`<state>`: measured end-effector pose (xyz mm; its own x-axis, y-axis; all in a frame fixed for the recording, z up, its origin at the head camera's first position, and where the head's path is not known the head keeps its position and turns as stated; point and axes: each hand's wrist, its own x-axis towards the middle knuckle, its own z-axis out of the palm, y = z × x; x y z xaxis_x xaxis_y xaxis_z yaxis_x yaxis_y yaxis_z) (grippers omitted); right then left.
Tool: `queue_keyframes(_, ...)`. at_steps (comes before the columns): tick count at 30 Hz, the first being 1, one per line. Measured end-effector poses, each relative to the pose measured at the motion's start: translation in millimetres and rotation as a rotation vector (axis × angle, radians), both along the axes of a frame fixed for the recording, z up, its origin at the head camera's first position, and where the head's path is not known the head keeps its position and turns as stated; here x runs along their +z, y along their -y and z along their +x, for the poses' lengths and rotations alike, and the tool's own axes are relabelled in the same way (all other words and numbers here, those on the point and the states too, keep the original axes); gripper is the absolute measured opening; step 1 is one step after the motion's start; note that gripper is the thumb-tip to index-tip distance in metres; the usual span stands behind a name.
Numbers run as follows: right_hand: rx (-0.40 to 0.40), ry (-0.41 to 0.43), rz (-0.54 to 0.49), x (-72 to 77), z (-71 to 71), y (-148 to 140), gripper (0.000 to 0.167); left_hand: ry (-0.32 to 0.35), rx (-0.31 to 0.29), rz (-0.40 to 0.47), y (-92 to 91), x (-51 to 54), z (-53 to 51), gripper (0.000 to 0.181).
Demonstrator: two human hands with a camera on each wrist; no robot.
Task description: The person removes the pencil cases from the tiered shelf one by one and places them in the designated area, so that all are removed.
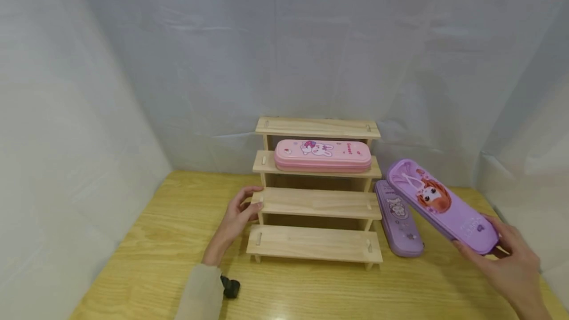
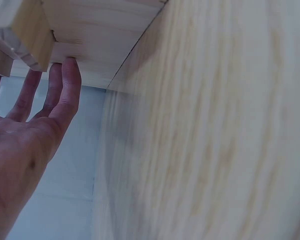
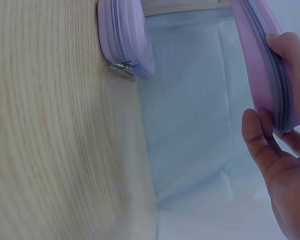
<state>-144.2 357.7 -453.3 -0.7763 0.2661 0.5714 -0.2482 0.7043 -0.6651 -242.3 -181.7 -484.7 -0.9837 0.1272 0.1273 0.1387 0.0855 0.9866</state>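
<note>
A wooden stepped rack (image 1: 311,243) with several tiers stands on the table. My left hand (image 1: 236,221) holds the left end of its second-lowest tier; in the left wrist view the fingers (image 2: 70,92) reach up against the wood. My right hand (image 1: 511,260) grips the lower end of a purple pencil case (image 1: 449,206) with a red-haired doll on its lid. That case is tilted and raised off the table, its zipper (image 3: 277,75) showing in the right wrist view. On the second tier from the top lies a pink pencil case (image 1: 329,157) with a white bunny.
Another purple pencil case (image 1: 402,226) lies on the table against the rack's right side, partly behind the raised one. A black object (image 1: 230,288) sits at my left wrist. Pale sheeting (image 1: 320,53) hangs behind and on both sides of the wood-grain table (image 1: 160,241).
</note>
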Motion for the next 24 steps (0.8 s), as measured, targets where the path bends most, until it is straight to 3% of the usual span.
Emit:
queue_keyframes(8, -0.121, 0.061, -0.060, -2.6, 1.1, -2.1, 0.076, -0.006, 0.002, -0.008, 0.1, 0.4, 0.8, 0.040)
queue_keyframes(18, -0.165, 0.103, -0.095, -18.5, -7.9, -6.2, 0.070, -0.026, -0.003, 0.000, 0.7, -1.0, 1.7, 0.039)
queue_keyframes(24, -0.217, 0.249, -0.038, -23.0, -9.1, -6.3, 0.064, -0.030, -0.010, -0.002, 1.0, -0.9, 1.6, 0.039)
